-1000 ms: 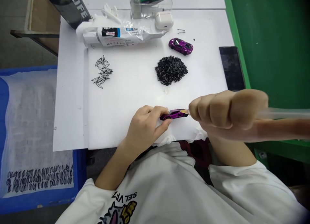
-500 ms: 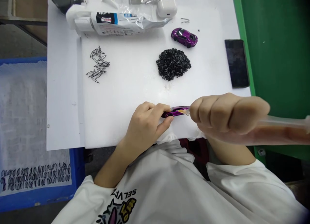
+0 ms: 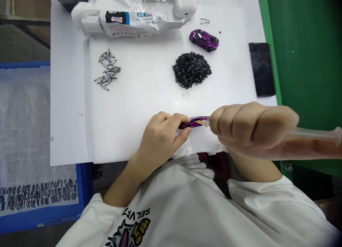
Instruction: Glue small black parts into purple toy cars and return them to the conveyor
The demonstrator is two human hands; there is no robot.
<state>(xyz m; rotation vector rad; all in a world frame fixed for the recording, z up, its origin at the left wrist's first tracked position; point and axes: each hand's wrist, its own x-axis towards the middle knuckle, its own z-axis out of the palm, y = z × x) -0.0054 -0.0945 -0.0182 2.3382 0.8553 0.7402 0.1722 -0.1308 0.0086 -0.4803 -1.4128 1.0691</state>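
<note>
My left hand (image 3: 164, 136) pinches one end of a purple toy car part (image 3: 194, 122) between thumb and fingers, low over the white board. The part is narrow, with dark and glossy purple stretches; its right end is hidden behind my other hand. Wrapped in a fist, my right hand (image 3: 251, 124) grips a clear syringe (image 3: 307, 147) that lies sideways, its flanged end toward the right edge. The syringe's orange-yellow tip (image 3: 200, 122) is at the part; whether they touch I cannot tell. A heap of small black pieces (image 3: 191, 69) lies beyond my hands.
A whole purple toy car (image 3: 204, 40) stands behind the heap. Thin black loop-shaped pieces (image 3: 108, 71) lie on the left of the board (image 3: 139, 97). At the back rests a white tube (image 3: 133, 24) beside a white earbud case (image 3: 185, 5); a phone (image 3: 262, 69) lies right, a blue crate (image 3: 42, 218) left.
Both hands keep the same hold, with the syringe tip still at the purple part. The view has shifted very slightly; nothing else visibly moves.
</note>
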